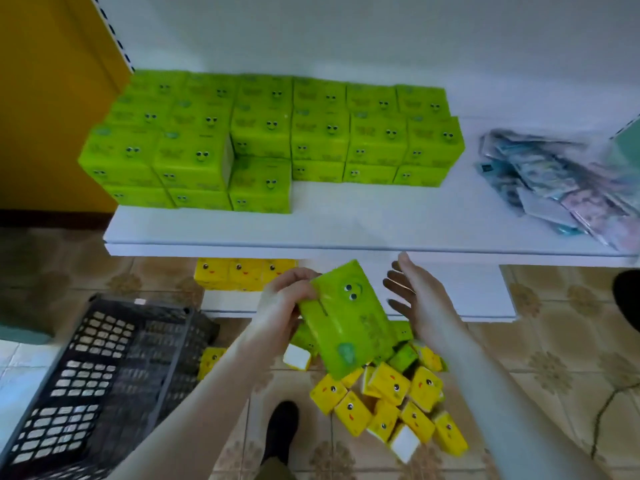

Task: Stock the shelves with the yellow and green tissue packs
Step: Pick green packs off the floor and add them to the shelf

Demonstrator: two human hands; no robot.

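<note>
My left hand (pixel 282 299) grips a green tissue pack (pixel 346 320) by its left edge, held tilted below the front edge of the white shelf (pixel 346 233). My right hand (pixel 414 299) is open, fingers spread, just right of the pack and not touching it. Several green packs (pixel 263 140) stand stacked in rows on the shelf's left and middle. Yellow packs (pixel 398 407) lie in a loose pile on the tiled floor under my hands, with a few green ones (pixel 403 356) mixed in. More yellow packs (pixel 242 273) sit on the lower shelf.
A black plastic crate (pixel 114 372) lies tipped on the floor at the left. A heap of clear-wrapped packets (pixel 561 185) occupies the shelf's right end. An orange wall panel (pixel 45 98) borders the shelf on the left. My dark shoe (pixel 280 427) stands near the pile.
</note>
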